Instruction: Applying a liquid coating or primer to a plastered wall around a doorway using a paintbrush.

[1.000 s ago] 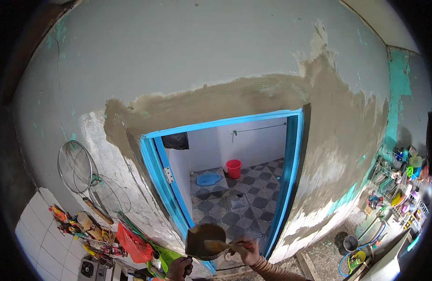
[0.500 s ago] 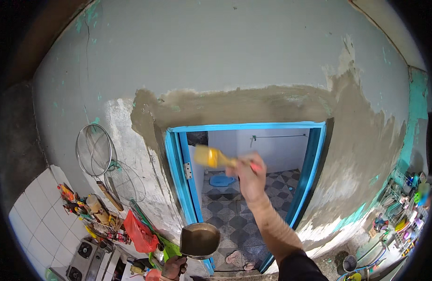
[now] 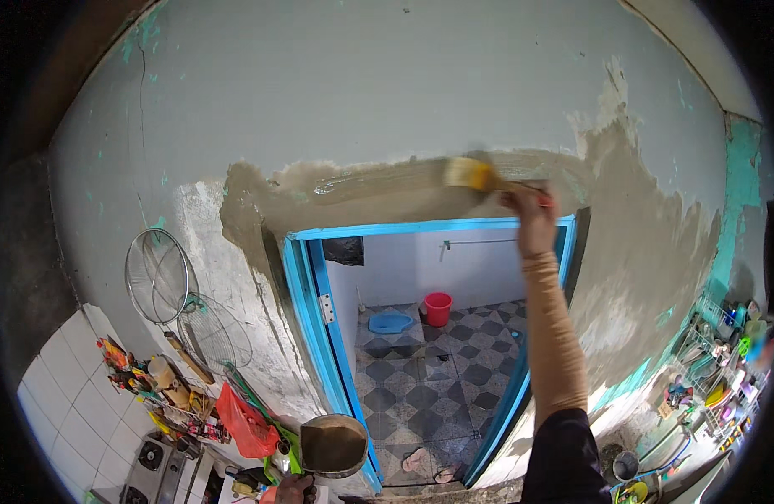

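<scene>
My right hand is raised to the upper right of the doorway, its fingers closed round the handle of a wide paintbrush with pale bristles and a yellow band. The bristles point left, at the damp grey-brown render above the blue door frame; motion blur hides whether they touch it. Wet shiny streaks show on this strip. Low in the picture, my left hand grips the handle of a saucepan, which holds a grey-brown liquid.
Through the doorway are a patterned tile floor, a red bucket and a blue squat toilet. Wire strainers hang on the left wall above a red bag and a gas stove. A dish rack stands right.
My right hand has swung the paintbrush up and to the right, from before the doorway to the rendered strip. The saucepan has shifted left and slightly down in the picture.
</scene>
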A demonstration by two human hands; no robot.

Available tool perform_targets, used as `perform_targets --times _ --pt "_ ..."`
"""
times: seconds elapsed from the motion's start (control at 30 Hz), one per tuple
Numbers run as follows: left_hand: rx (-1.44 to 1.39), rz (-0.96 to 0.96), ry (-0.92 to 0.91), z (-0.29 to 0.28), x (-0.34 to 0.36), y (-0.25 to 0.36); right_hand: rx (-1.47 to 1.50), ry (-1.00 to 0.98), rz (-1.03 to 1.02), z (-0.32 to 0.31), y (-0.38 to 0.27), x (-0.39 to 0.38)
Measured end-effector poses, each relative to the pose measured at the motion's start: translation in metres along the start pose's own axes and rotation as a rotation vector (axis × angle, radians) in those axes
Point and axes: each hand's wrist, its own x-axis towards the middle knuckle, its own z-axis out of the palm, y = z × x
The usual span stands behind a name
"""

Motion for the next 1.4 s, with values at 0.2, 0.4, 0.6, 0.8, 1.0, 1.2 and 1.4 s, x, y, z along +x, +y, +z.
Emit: perform_targets --times 0.2,0.4,0.6,0.8,1.0,1.2,1.4 --pt "0.072 0.151 0.130 -0.024 0.044 -0.047 -0.127 0.087 -0.061 0.007 -0.053 0.002" --pt "0.062 0.066 -0.034 0.003 0.031 -0.009 0.164 -0.283 0.130 0.126 0.018 -0.032" --pt "0.097 0.088 -0.095 -0.012 0.037 -0.027 -0.110 -0.079 0.005 -0.014 -0.001 0.001" --pt "-0.035 -0.071 -0.056 0.013 0.023 -0.005 -0.023 0.002 -0.124 -0.019 -0.044 -0.009" --pt "-0.059 -0.063 -0.028 0.022 0.017 0.001 0.247 -0.320 0.133 0.172 0.028 -0.073" --pt "-0.037 -0.036 -0.054 0.027 0.010 0.002 0.006 -0.355 0.082 0.192 0.072 -0.076" --pt "-0.058 -0.065 -0.015 0.021 0.009 -0.001 0.008 -0.173 -0.166 0.028 0.043 -0.061"
